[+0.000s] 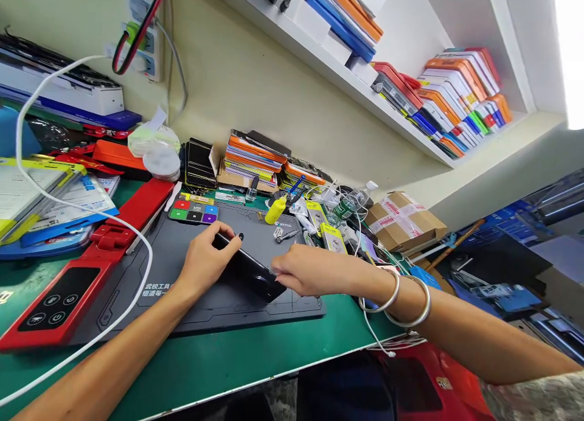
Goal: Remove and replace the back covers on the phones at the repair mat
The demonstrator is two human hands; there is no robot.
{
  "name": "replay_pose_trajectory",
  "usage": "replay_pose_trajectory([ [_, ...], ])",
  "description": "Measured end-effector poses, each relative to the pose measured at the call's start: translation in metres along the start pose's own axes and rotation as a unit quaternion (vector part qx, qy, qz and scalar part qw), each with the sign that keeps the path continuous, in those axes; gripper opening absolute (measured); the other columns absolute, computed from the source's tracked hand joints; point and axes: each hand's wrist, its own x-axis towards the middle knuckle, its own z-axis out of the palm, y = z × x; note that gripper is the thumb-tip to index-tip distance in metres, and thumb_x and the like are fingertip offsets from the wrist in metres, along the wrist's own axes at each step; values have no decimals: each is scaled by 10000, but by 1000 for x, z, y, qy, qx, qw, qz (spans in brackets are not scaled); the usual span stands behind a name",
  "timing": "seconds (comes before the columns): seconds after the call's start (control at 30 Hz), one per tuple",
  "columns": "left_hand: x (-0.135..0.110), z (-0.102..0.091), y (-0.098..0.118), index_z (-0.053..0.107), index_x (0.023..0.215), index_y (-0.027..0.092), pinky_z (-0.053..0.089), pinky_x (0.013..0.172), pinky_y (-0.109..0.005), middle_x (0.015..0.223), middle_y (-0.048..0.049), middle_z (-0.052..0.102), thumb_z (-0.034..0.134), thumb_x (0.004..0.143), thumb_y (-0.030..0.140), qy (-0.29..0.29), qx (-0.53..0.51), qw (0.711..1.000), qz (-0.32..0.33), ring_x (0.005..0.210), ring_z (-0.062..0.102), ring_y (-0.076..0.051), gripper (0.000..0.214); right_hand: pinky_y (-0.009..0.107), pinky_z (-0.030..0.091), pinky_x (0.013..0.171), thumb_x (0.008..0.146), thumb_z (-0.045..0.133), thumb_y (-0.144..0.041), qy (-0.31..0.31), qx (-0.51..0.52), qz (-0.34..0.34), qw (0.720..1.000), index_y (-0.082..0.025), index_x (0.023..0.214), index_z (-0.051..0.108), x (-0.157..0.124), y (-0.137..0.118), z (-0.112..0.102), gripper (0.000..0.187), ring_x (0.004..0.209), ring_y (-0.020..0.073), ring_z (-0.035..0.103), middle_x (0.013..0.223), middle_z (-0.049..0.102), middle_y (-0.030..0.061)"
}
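A black smartphone (253,274), tilted up on one long edge, is above the dark grey work mat (214,314). My left hand (207,252) grips its left end, thumb on the near face and fingers behind the top edge. At the other end, my right hand (303,269) is closed in a pinch against the phone's right edge. A small greyish bit shows at its fingertips, too small to name. Behind the phone lies a tile with coloured squares (194,214), and a yellow bottle (275,210) stands on the mat's far part.
A red device with a touch panel (59,299) lies left of the mat, and a white cable (148,257) loops across it. Stacked boxes (253,156) line the wall. Clutter and a clear plastic bottle (353,202) stand right, before a taped carton (404,220). A shelf (328,74) overhangs.
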Motion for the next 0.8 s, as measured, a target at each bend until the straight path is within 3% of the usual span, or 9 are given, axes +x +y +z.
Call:
replay_pose_trajectory([
  [0.13,1,1,3,446,649,236,292,536,-240,531,72,412,561,703,367,24,30,999,-8,540,394,-120,183,243,257,509,913,484,-183,43,-89,-28,995,-142,821,615,1,-1,1,165,540,119,445,646,597,23],
  [0.3,3,-1,6,418,635,237,276,528,-240,499,78,368,553,689,330,29,56,998,2,518,361,-118,173,242,256,515,904,489,-177,3,-83,-48,995,-142,744,605,5,2,-5,201,517,107,348,609,545,-1],
  [0.8,6,-3,6,402,640,242,280,529,-243,508,69,406,539,689,334,14,92,996,1,538,389,-129,172,244,300,554,892,469,-198,-71,-52,-76,993,-141,713,607,14,14,-8,233,545,111,388,624,566,10],
])
